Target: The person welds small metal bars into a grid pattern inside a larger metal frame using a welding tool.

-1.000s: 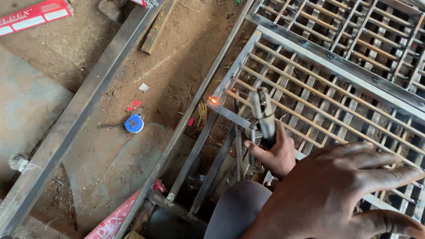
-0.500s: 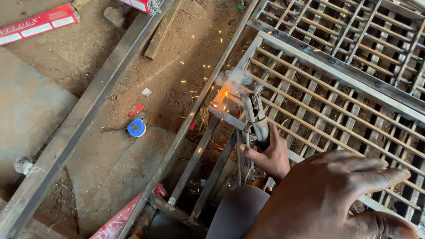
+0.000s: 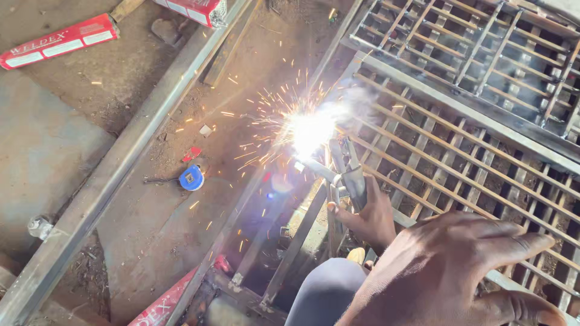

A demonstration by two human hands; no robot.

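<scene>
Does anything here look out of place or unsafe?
Yes. Sparks fly from the bright arc at the metal grille, yet both hands are bare; the left hand grips the electrode holder nearby.

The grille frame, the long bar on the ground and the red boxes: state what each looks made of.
Grille frame: bare steel, it seems, dull grey with rusty brown bars, and sparks burst where the electrode holder in the left hand meets it. Long bar: likely the same steel, matte grey, dusty, straight-edged. Red boxes: apparently printed cardboard, flat faces with scuffed corners.
</scene>
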